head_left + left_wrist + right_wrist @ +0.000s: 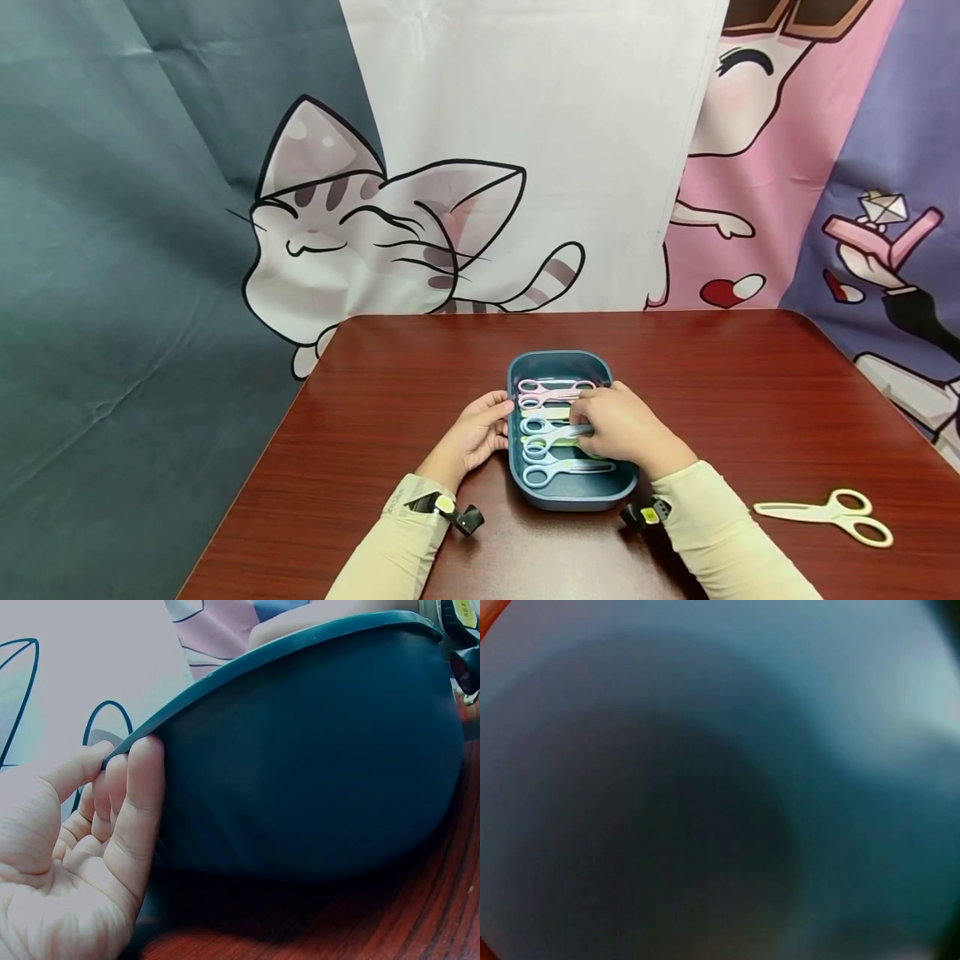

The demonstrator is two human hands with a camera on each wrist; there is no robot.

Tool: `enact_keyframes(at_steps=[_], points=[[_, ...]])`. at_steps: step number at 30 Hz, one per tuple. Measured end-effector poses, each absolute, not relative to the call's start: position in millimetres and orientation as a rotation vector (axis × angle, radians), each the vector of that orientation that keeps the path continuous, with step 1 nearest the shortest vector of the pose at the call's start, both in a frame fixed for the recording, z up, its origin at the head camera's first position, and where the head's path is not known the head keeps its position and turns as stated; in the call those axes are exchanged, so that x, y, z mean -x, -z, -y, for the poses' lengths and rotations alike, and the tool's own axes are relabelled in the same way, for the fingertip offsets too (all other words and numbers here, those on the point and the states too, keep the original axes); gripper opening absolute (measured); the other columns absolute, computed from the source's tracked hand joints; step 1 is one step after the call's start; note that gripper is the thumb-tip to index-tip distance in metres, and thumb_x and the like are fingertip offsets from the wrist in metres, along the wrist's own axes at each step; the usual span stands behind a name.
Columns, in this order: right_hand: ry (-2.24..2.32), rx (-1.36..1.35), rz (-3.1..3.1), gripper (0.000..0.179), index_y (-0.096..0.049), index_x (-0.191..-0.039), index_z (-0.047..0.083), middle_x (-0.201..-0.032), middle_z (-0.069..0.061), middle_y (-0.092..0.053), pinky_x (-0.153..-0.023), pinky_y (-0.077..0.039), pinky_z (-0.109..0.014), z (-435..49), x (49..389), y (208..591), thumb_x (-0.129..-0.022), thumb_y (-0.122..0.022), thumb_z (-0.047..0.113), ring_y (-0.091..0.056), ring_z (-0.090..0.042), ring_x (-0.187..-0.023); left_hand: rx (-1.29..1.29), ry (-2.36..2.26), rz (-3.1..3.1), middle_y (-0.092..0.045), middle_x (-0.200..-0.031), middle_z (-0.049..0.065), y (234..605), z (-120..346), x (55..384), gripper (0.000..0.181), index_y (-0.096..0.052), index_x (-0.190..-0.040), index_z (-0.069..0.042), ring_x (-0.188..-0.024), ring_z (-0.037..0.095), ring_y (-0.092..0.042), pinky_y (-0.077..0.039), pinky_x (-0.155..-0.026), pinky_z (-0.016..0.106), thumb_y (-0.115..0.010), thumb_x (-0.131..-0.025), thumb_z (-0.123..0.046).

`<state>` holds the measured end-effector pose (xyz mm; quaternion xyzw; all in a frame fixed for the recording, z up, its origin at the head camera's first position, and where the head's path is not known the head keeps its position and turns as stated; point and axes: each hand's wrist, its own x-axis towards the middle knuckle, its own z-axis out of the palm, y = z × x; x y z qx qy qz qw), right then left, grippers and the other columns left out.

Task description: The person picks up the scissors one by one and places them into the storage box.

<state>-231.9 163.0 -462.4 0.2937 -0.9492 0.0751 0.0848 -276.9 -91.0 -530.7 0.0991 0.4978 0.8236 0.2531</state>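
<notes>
A dark blue plastic bin (558,503) stands on the table with several pairs of scissors lying across it. My left hand (480,432) pinches its left rim; in the left wrist view the thumb lies at the rim and the fingers against the outer wall (300,765). Reaching in over the right side, my right hand (626,425) holds light blue scissors (537,437) by the blade end, the fingertips partly hidden. Other light blue scissors (558,472) lie nearer me, pink scissors (536,393) at the far end, yellow-green ones partly covered between. The right wrist view is a blue blur.
Pale yellow scissors (832,511) lie on the reddish-brown table (420,358) at the right, beside my right sleeve (727,525). A printed cloth (555,150) with a cartoon cat hangs behind the table's far edge.
</notes>
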Motion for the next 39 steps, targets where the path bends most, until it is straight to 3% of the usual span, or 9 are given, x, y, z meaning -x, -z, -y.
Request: enact_keyframes(at_steps=[9, 18, 22, 32, 39], points=[[-0.086, -0.864, 2.778, 0.016, -0.069, -0.08, 0.023, -0.079, 0.009, -0.061, -0.068, -0.037, -0.036, -161, 232, 471, -0.071, -0.083, 0.026, -0.059, -0.013, -0.077, -0.242, -2.244, -1.348, -0.06, -0.074, -0.001, 529, 90, 277, 0.003, -0.053, -0.106, -0.01, -0.054, 0.007, -0.055, -0.052, -0.046, 0.02, -0.053, -0.103, -0.008], [-0.042, -0.848, 2.748, 0.017, -0.069, -0.079, 0.024, -0.08, 0.008, -0.063, -0.069, -0.039, -0.037, -159, 232, 474, -0.07, -0.084, 0.026, -0.062, -0.016, -0.082, -0.251, -2.247, -1.348, -0.061, -0.073, -0.002, 530, 90, 277, 0.005, -0.054, -0.101, -0.014, -0.053, 0.007, -0.056, -0.052, -0.046, 0.02, -0.057, -0.102, -0.011], [-0.04, -0.838, 2.736, 0.017, -0.069, -0.077, 0.024, -0.079, 0.008, -0.062, -0.069, -0.039, -0.037, -159, 231, 474, -0.07, -0.084, 0.026, -0.063, -0.017, -0.082, -0.255, -2.248, -1.346, -0.061, -0.073, -0.002, 529, 90, 276, 0.008, -0.055, -0.099, -0.016, -0.053, 0.007, -0.056, -0.052, -0.046, 0.02, -0.053, -0.104, -0.009], [-0.036, -0.824, 2.748, 0.016, -0.07, -0.077, 0.023, -0.079, 0.007, -0.064, -0.07, -0.041, -0.038, -158, 229, 470, -0.071, -0.085, 0.026, -0.064, -0.017, -0.083, -0.256, -2.254, -1.326, -0.063, -0.074, -0.001, 529, 90, 276, 0.003, -0.054, -0.104, -0.011, -0.053, 0.007, -0.058, -0.053, -0.046, 0.021, -0.056, -0.102, -0.009], [-0.027, -0.822, 2.753, 0.018, -0.068, -0.077, 0.022, -0.079, 0.006, -0.063, -0.068, -0.04, -0.037, -158, 228, 467, -0.072, -0.085, 0.027, -0.064, -0.017, -0.081, -0.253, -2.25, -1.335, -0.062, -0.071, -0.002, 530, 90, 277, 0.007, -0.055, -0.099, -0.015, -0.053, 0.006, -0.056, -0.052, -0.046, 0.02, -0.054, -0.104, -0.01]])
